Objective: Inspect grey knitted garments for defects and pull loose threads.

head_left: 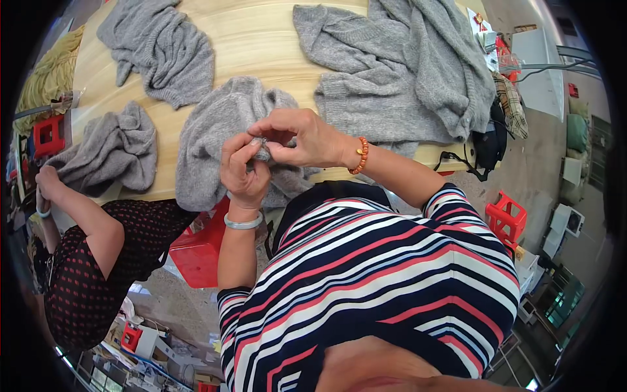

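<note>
A grey knitted garment (212, 130) lies bunched at the near edge of the table in front of me. My left hand (243, 173), with a pale bangle at its wrist, pinches a small gathered bit of its knit. From the right, my right hand (304, 136), wearing an orange bead bracelet, closes thumb and forefinger on the same bit. The fingertips of both hands almost meet there. Whether a needle or thread is between them is too small to make out. The rest of the garment spreads loosely under and around my hands.
More grey knitwear (405, 78) is heaped at the right of the wooden table (255, 39), and another grey piece (160, 52) lies far left. At left, a co-worker's hand (49, 183) touches a grey garment (117, 150). Red stools (196, 258) and a black bag (490, 147) stand nearby.
</note>
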Demonstrator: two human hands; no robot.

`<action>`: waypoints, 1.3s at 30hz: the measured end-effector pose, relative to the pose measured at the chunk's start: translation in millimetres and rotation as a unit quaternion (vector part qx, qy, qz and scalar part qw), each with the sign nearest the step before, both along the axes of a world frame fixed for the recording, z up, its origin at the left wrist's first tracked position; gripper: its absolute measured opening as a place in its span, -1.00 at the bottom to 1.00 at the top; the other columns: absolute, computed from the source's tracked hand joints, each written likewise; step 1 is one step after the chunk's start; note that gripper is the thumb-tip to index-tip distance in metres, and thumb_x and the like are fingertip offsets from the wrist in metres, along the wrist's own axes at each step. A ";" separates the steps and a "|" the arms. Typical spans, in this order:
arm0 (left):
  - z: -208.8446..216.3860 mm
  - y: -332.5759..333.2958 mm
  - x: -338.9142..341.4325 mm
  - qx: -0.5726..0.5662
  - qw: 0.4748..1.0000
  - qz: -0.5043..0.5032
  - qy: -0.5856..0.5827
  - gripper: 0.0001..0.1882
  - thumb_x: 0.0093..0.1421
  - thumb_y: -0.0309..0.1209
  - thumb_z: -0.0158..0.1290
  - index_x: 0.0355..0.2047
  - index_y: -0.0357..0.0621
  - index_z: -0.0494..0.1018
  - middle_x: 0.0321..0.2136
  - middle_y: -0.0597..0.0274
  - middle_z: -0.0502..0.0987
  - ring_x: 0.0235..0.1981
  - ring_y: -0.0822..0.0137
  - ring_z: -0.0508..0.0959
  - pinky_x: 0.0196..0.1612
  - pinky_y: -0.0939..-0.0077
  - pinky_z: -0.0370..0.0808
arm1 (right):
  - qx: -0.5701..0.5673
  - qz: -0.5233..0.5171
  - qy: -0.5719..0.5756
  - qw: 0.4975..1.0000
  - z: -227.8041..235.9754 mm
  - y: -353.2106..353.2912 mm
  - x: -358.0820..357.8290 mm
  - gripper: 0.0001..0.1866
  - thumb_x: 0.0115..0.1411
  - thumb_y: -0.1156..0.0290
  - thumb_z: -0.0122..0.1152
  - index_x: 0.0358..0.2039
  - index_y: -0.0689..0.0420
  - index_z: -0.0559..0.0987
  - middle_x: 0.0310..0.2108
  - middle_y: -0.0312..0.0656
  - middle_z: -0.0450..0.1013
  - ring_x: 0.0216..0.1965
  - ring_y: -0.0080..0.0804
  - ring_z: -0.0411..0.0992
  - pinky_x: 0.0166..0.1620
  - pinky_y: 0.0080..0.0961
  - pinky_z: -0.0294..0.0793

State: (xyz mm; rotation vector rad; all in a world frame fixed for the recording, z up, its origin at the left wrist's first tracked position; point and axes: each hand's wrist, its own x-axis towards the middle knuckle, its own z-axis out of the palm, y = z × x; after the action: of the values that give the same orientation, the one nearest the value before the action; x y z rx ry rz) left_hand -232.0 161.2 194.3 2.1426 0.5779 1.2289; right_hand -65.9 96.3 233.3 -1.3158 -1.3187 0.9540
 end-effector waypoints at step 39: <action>-112.0 38.7 -28.5 -0.539 0.832 -0.003 0.132 -0.88 0.18 -0.44 0.10 -0.37 -0.26 0.52 -0.53 0.49 0.45 -0.50 0.65 0.32 -0.44 0.66 0.29 | 0.125 0.022 -0.288 0.949 -57.9 -6.5 38.2 -0.64 0.05 0.55 0.14 -0.10 0.05 0.52 -0.13 -0.23 0.47 -0.28 -0.27 0.53 -0.28 -0.45 0.56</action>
State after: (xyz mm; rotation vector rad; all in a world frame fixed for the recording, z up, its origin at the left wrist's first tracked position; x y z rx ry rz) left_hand -260.5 199.9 82.2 1.2963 1.0601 0.3631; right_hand -27.7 89.7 175.5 -1.4197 -1.8494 0.4114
